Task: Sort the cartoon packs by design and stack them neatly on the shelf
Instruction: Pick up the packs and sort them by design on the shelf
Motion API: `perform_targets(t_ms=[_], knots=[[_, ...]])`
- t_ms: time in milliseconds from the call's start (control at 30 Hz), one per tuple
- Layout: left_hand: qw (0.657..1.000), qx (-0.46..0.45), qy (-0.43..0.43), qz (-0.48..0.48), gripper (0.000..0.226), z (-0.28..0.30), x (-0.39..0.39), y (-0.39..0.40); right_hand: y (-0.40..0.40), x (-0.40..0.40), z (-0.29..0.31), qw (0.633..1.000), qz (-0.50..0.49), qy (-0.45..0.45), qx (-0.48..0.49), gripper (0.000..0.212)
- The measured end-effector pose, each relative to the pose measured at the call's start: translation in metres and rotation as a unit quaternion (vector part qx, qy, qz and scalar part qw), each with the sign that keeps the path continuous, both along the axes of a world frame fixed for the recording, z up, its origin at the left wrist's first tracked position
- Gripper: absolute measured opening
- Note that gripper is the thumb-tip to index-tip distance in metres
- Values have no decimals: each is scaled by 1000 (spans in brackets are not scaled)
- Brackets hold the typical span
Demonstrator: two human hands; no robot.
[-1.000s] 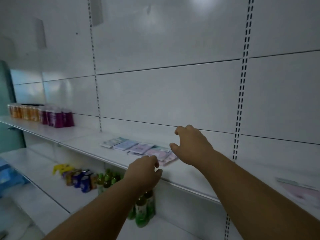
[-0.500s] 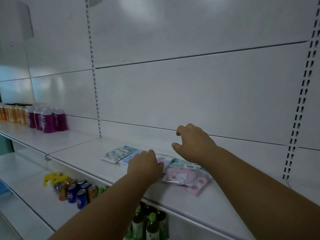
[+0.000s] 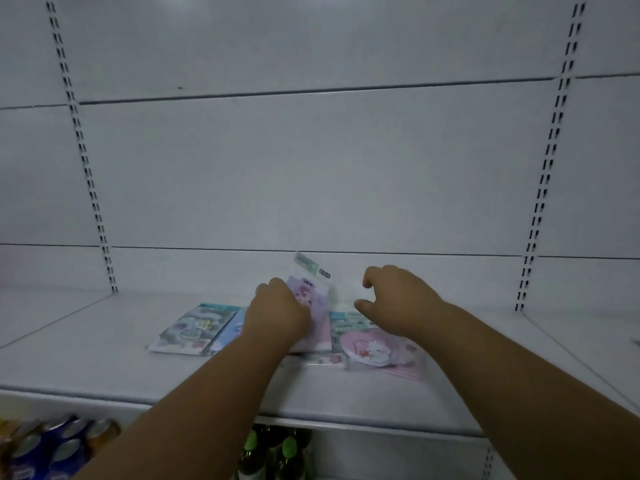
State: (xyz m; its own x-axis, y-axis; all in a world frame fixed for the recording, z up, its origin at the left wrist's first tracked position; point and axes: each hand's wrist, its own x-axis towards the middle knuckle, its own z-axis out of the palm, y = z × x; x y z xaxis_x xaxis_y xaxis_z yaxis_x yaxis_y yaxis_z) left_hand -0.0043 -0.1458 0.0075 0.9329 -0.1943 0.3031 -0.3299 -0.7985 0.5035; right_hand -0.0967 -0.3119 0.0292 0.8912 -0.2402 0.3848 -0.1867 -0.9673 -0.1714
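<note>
Below the shelf's front lip at far left, drink cans (image 3: 52, 445) in blue and orange stand on a lower level, and further right green-capped bottles (image 3: 273, 452) show under the edge. Up on the white shelf (image 3: 104, 368) itself, a pale green pack (image 3: 188, 329) with cartoon stickers lies flat at the left end of the row, and a blue pack (image 3: 227, 332) lies just beside it on the right, its right part hidden by the wrist. Next comes the left hand (image 3: 277, 311), fingers curled round a lilac pack (image 3: 313, 306); it holds this pack tilted up on edge, the clear header and green label at its top rising above the knuckles toward the back panel (image 3: 311, 168). Right of that pack, the right hand (image 3: 398, 299) hovers over the row with fingers loosely curled and thumb apart, holding nothing and, as far as can be seen, touching no pack. Beneath it lies a teal-topped pack (image 3: 343, 322), partly covered, and in front of the wrist a pink pack (image 3: 377, 351) with a white cartoon face lies flat, overlapping other pink packs whose edges stick out toward the shelf's front. Slotted uprights (image 3: 543, 174) run down the back panel at either side.
</note>
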Motion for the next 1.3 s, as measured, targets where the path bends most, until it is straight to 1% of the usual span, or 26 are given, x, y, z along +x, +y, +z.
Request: perform_targets(t_ms=[67, 100, 167, 200, 267, 367, 467, 500, 567, 633, 667, 733, 800, 867, 933, 1067, 1133, 1233, 1300], knots=[[994, -102, 4, -36, 20, 0, -3, 10, 8, -8, -8, 998, -49, 35, -12, 40], [984, -169, 15, -58, 15, -1, -6, 14, 12, -12, -13, 995, -76, 55, -19, 41], [948, -296, 57, -101, 8, -3, -17, 22, 21, -19, -24, 988, -119, 101, -17, 43], [930, -338, 79, -117, 5, -4, -23, 26, 25, -21, -28, 984, -132, 120, -6, 44], [909, -376, 103, -145, 5, -6, -32, 34, 31, -22, -31, 980, -150, 132, 19, 41], [897, -394, 98, -176, 7, -3, -41, 47, 37, -24, -28, 977, -176, 110, 49, 38], [882, -416, 103, -196, 5, 0, -48, 58, 43, -27, -24, 972, -213, 68, 66, 45], [878, -422, 105, -199, 5, 1, -50, 59, 44, -28, -23, 972, -220, 41, 75, 45], [870, -437, 112, -199, 4, 3, -53, 59, 43, -31, -19, 970, -213, -32, 114, 35], [862, -449, 119, -204, 5, 5, -58, 52, 36, -38, -14, 960, -169, -113, 191, 29], [859, -451, 121, -210, 6, 6, -61, 47, 33, -45, -12, 948, -142, -155, 239, 27], [855, -453, 125, -218, 7, 5, -69, 34, 24, -63, -8, 909, -112, -226, 333, 19], [849, -456, 134, -231, 8, 3, -81, 16, 10, -85, -3, 874, -106, -264, 393, 17], [840, -459, 146, -251, 9, 1, -96, -7, -12, -110, 1, 860, -111, -282, 411, 19], [838, -450, 151, -270, 9, 0, -115, -33, -38, -139, 5, 850, -118, -295, 421, 19], [836, -428, 159, -304, 6, -4, -157, -99, -102, -199, 8, 847, -142, -315, 404, 19], [829, -427, 163, -321, 5, -7, -180, -135, -141, -229, 8, 841, -164, -329, 398, 16], [825, -431, 168, -325, 5, -12, -214, -192, -211, -269, 10, 832, -206, -336, 391, 21], [823, -434, 173, -324, 5, -13, -233, -228, -256, -288, 10, 830, -230, -328, 388, 19]])
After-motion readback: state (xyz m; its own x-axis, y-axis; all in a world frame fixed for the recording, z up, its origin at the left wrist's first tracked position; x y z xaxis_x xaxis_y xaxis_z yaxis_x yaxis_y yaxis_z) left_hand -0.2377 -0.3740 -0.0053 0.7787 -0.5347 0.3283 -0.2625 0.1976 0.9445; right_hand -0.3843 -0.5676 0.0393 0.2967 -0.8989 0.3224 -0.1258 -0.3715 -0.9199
